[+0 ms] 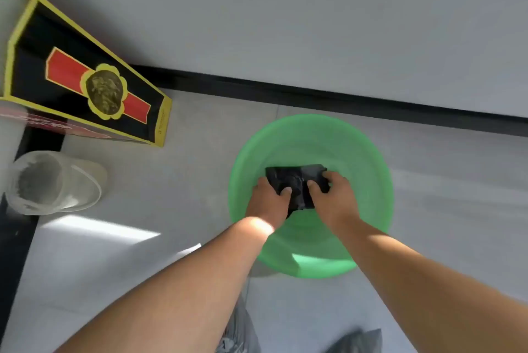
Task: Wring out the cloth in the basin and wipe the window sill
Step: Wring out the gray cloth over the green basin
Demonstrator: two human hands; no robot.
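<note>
Scene: I reach both bare arms down into a green basin [374,152] that stands on a pale tiled floor [171,252], close to a wall edged with a black skirting strip [314,92].

Cloth: The dark cloth [297,181] sits bunched low inside the basin, held between my hands. I cannot tell whether water lies under it.

Left hand: My left hand [268,198] grips the cloth's left end, thumb curled over the top.

Right hand: My right hand [334,198] closes round the right end, fingers wrapped over the fabric.

Handling: It looks soft and limp, with wet-looking glints, so I judge it heavier than when dry and a little slick. It has no stiffness and nothing to break.

Where to hold: I judge that one fist at each end, with bunched fabric between, gives the twist something to bite on.

Stage: Wringing appears to be the step in hand. The window sill is not in view.

Nearby: A black-and-yellow box [85,81] and a clear plastic tub [51,181] stand well to the left.
</note>
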